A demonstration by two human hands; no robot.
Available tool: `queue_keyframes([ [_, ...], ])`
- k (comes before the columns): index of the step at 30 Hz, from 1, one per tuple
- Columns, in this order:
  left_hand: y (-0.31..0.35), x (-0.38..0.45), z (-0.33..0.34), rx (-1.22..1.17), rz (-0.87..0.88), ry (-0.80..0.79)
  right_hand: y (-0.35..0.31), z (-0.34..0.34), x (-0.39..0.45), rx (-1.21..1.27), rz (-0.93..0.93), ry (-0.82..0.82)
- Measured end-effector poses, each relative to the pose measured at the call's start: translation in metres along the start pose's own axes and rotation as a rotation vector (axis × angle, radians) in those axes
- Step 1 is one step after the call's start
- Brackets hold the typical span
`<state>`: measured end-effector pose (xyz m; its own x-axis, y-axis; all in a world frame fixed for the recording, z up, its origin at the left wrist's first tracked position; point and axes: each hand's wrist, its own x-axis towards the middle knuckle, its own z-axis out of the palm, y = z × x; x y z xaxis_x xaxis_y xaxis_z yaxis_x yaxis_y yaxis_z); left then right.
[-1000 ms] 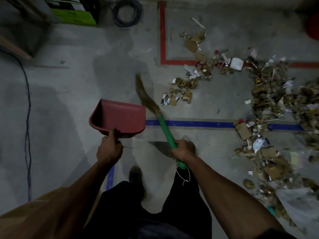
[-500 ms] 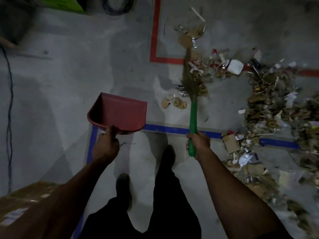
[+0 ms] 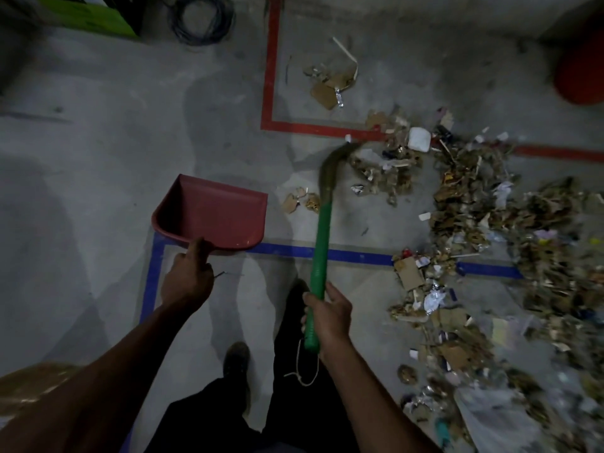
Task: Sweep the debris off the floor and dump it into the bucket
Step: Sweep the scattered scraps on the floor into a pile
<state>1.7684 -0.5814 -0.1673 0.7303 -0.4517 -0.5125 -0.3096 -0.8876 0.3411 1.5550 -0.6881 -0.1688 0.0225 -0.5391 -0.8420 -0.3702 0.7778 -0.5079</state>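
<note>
Concrete floor point(image 3: 98, 132); left hand point(image 3: 186, 282) gripping empty dustpan point(image 3: 212, 217), right hand point(image 3: 328, 317) clasping broom point(image 3: 322, 237) (debris point(image 3: 490, 217) alongside)

Broom point(image 3: 322, 230) bristles now swung rightward against the debris point(image 3: 385, 174) pile.

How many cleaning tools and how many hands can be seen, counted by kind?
Dustpan: 1, red, held by the left hand
Broom: 1, green handle, held by the right hand
Hands: 2, left hand and right hand
Total: 4
</note>
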Motion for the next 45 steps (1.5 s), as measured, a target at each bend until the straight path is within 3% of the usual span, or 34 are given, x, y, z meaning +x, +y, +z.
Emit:
queue_keyframes([
  [5,-0.025,-0.022,-0.005,0.016,0.012,0.029,0.028,0.017,-0.022,-0.219,0.026,-0.156],
  [8,-0.041,-0.035,-0.006,0.038,-0.014,0.018,0.035,0.012,-0.022,-0.337,0.034,-0.170],
  [16,-0.084,-0.069,-0.007,0.030,0.003,-0.003,0.043,-0.035,-0.003,-0.372,0.007,0.107],
  [21,-0.105,-0.091,-0.007,0.015,0.050,-0.016,0.072,-0.016,-0.037,-0.316,-0.123,0.224],
  [24,-0.114,-0.104,-0.007,0.014,0.055,-0.008,0.102,-0.001,-0.063,-0.407,-0.200,0.168],
  [28,-0.118,-0.109,-0.007,0.008,0.033,-0.015,0.117,0.011,-0.068,-0.524,-0.156,0.013],
  [32,-0.110,-0.106,-0.004,0.013,0.045,0.010,0.102,0.008,-0.048,-0.582,-0.131,-0.014],
  [38,-0.086,-0.080,0.005,0.026,0.065,0.024,0.043,-0.031,0.004,-0.489,-0.054,0.107],
  [45,-0.024,-0.038,-0.001,0.037,0.027,-0.026,-0.034,-0.052,0.022,-0.336,-0.118,0.110],
])
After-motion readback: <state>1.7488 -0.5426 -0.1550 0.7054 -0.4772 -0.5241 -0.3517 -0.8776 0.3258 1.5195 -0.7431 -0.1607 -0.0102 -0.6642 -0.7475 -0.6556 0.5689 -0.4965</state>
